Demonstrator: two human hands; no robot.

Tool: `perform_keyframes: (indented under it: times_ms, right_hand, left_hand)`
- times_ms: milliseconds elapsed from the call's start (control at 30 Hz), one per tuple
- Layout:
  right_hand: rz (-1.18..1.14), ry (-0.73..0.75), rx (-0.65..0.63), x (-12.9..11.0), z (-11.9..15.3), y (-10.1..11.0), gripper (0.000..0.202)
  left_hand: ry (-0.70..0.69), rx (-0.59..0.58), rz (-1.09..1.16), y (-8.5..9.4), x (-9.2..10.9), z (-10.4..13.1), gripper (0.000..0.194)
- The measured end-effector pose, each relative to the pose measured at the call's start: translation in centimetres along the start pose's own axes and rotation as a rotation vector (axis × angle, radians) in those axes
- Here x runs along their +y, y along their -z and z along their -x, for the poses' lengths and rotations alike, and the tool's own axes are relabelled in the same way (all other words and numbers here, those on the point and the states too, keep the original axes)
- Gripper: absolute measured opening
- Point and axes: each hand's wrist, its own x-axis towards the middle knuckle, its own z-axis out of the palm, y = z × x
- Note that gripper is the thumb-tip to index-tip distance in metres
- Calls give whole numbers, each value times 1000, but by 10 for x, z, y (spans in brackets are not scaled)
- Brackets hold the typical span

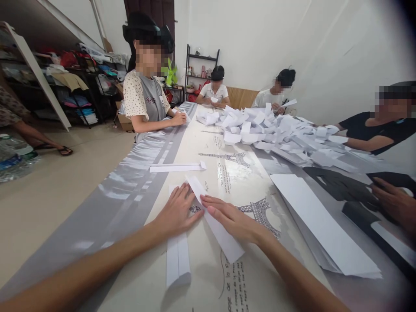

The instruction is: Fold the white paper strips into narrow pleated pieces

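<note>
My left hand lies flat with its fingers spread, palm down on a creased white paper strip. That strip runs under the hand toward me, and its near end curls up slightly. My right hand rests with stretched fingers on a second white paper strip, which lies slanted on the table. The two hands nearly meet at the fingertips and thumbs. Just beyond them sits a folded paper strip with one end bent up. What lies beneath my palms is hidden.
The table has a printed Eiffel Tower cover. A stack of white paper sheets lies to my right. Farther back spreads a large heap of folded papers. Several people sit or stand around the table; a co-worker's hand is at the right edge.
</note>
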Motion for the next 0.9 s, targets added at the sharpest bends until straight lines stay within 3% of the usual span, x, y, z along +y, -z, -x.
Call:
perform_keyframes:
  times_ms: [167,333,533,667,800,900]
  right_hand:
    - [-15,114,150,6,-13,-11,48]
    - [120,135,192,7,-19,-30,50]
    - [345,201,219,12,-20,-35,48]
    - [376,232,192,13,-19,-32,47]
    - [390,258,191,13,-19,-31,47]
    - [391,268,204,15,-20,-33,51]
  left_hand:
    - [-56,-18,-28,5,3,3,47]
    - [-51,-13,-73,5,6,7,49]
    - [-31,-16,-72,1,2,13,65]
    - [-43,-20,-86,3,0,14,59]
    - [-63,58,-152,6,-1,9,48]
    - [-90,22,-161,4,-5,6,45]
